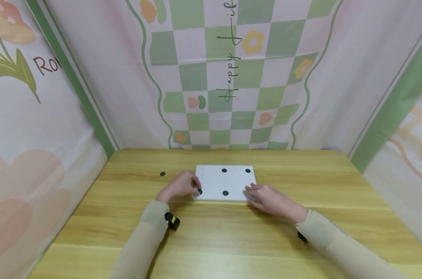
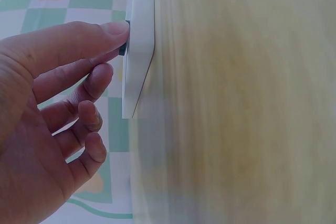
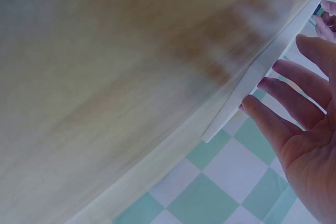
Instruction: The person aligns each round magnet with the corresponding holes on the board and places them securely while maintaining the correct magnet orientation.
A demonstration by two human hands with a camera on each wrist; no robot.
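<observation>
A white rectangular board (image 1: 212,182) lies flat on the wooden table. Three round black discs are seen on it: the far middle disc (image 1: 224,170), the far right disc (image 1: 247,171) and the near middle disc (image 1: 225,193). At the near left corner, my left hand (image 1: 184,184) pinches another black disc (image 2: 122,50) between thumb and index finger, right at the board's surface. The other fingers of that hand curve loosely. My right hand (image 1: 266,198) rests on the near right corner with relaxed, spread fingers, covering that part of the board.
A loose black disc (image 1: 162,174) lies on the table (image 1: 211,240) to the left of the board. Beyond the table's far edge hangs a green and white checked cloth (image 1: 232,128), with printed cloth on both sides. Each wrist carries a small black device (image 1: 172,221).
</observation>
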